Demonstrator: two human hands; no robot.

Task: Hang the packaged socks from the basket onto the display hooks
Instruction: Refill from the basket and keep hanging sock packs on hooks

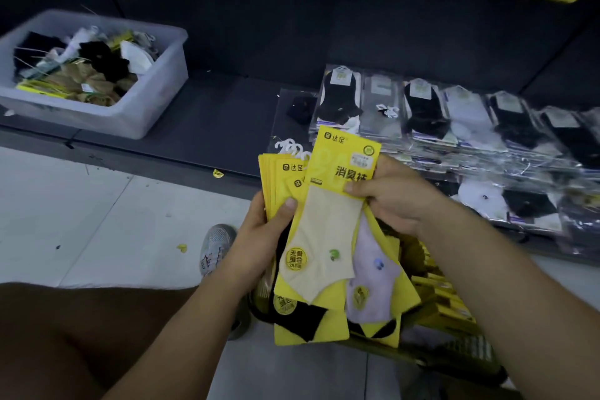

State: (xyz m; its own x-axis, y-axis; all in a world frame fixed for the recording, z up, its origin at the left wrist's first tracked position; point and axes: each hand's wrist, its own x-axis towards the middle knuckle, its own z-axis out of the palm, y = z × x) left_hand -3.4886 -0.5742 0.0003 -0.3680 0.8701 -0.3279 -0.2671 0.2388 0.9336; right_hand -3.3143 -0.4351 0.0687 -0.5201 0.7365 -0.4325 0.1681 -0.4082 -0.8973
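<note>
Left hand [259, 237] gripped the packs [280, 179]; right hand [396, 198] pinched the front pack [328, 224]. On the dark shelf [220, 114] sat a bin [152, 107] and wrapped socks [454, 117], white floor [81, 204] below.

The left hand [259, 237] grips a fanned stack of yellow-carded sock packs [280, 174]; the right hand [393, 195] pinches the front pack [324, 230], a cream sock on its card, above a basket [461, 364] holding more packs.
</note>
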